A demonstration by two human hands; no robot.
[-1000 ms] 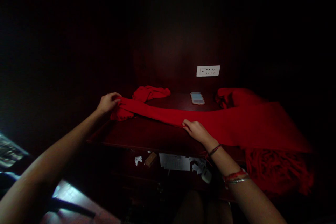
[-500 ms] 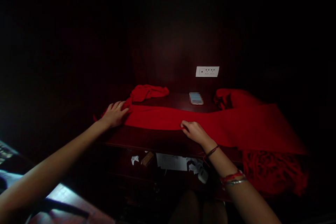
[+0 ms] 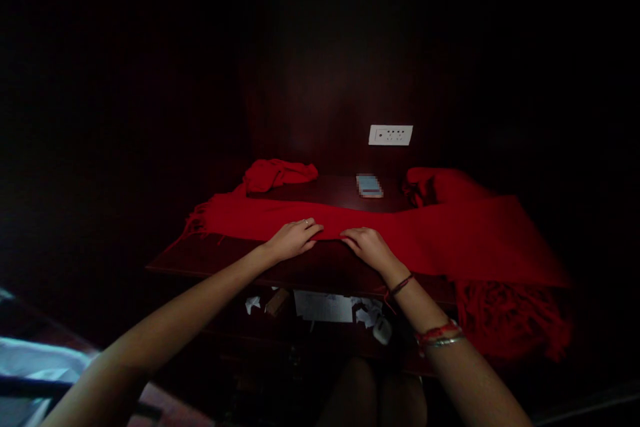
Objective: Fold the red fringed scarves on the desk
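A long red fringed scarf lies folded in a strip across a dark wooden shelf. My left hand is at the strip's near edge, thumb below and fingers over the cloth, pinching it. Just to the right, my right hand pinches the same edge between thumb and fingers. Loose fringe spreads out at the strip's left end, and a thick bunch of fringe hangs over the shelf front at the right. Behind the strip, a crumpled red cloth sits at the back left; whether it joins the scarf I cannot tell.
A phone-like object, blurred out, lies behind the strip. A white wall socket is above it. Under the shelf are papers, a small brown box and a white rounded object. My knees are below.
My left hand has slid right from the scarf's left end to near my right hand, its fingers drawing in from spread. The left fringe now shows. My right hand stays at the near edge.
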